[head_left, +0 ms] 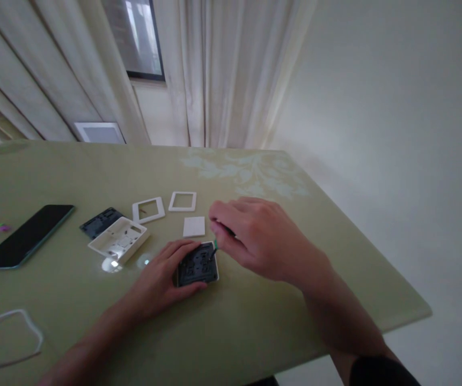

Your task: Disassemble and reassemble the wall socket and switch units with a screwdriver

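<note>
One left hand (166, 276) gripping a dark-faced box (198, 266), right hand (250, 236) closed around a slim tool (215, 245), white frames (160, 207) on the desk (359, 273)

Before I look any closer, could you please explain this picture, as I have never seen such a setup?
There is no machine here: these are a person's two bare hands. The single picture comes from a camera worn on their head, looking forward and down. The left hand holds a pale-edged box with a dark face. The right hand grips a slim tool, mostly hidden, whose tip is at that face. Also on the table are a white square plate, two white frames, an open white box, a dark panel, a phone-like black slab and a white cable.
</note>
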The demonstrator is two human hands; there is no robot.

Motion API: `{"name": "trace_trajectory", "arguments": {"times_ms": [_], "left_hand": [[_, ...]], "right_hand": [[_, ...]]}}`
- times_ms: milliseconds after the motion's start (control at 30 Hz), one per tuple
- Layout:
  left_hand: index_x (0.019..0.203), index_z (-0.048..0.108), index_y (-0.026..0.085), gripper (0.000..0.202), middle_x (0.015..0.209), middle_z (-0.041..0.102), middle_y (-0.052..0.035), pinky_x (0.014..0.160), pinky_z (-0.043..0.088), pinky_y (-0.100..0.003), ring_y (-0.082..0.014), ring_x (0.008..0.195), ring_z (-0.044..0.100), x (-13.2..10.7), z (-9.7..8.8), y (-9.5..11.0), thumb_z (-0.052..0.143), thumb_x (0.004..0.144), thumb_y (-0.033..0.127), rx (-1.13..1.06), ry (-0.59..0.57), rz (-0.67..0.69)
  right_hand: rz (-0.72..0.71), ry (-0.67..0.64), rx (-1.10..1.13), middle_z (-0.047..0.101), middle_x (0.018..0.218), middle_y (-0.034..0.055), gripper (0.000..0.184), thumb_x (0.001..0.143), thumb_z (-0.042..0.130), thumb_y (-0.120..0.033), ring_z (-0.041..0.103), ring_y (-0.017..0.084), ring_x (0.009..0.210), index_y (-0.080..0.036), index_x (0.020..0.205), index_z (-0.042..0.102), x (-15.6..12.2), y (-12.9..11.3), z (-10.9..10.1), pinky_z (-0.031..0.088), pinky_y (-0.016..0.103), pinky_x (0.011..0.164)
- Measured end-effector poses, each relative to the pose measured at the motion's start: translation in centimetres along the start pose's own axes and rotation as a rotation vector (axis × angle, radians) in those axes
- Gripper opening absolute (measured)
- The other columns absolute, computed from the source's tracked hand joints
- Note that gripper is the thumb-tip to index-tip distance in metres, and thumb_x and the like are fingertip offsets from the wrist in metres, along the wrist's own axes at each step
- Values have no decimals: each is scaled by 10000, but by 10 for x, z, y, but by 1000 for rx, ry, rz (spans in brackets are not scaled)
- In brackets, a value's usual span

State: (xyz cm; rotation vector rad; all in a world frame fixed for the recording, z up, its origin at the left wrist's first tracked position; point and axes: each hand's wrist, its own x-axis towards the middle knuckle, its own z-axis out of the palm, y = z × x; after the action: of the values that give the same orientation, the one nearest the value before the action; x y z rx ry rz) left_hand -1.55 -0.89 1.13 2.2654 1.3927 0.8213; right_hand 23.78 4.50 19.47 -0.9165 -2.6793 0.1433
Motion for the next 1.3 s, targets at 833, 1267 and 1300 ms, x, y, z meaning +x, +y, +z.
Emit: {"name": "trace_trajectory", "arguments": {"times_ms": [833,1267,1300], "left_hand": [[1140,779,232,264,1012,819,-17,792,629,-323,-217,869,741,33,-13,42,585,1095,405,-262,62,-46],[1028,839,211,265,998,868,-64,870,671,-379,-248,907,804,49,1,41,637,1049,382,-434,1,-85],[1039,843,215,256,1001,869,-59,880,669,-379,-246,908,803,50,1,42,641,1047,372,-451,-19,-94]], "right_hand": [[-194,49,200,699,1269,125,314,1051,527,-223,648,249,1144,-141,1336,631,4,9,7,531,399,1003],[55,63,-60,806,979,91,441,1140,455,-576,741,273,874,-201,1241,663,7,3,6,477,365,708],[55,56,-61,808,974,84,409,1145,460,-552,741,267,866,-208,1222,667,8,3,6,475,364,708]]}}
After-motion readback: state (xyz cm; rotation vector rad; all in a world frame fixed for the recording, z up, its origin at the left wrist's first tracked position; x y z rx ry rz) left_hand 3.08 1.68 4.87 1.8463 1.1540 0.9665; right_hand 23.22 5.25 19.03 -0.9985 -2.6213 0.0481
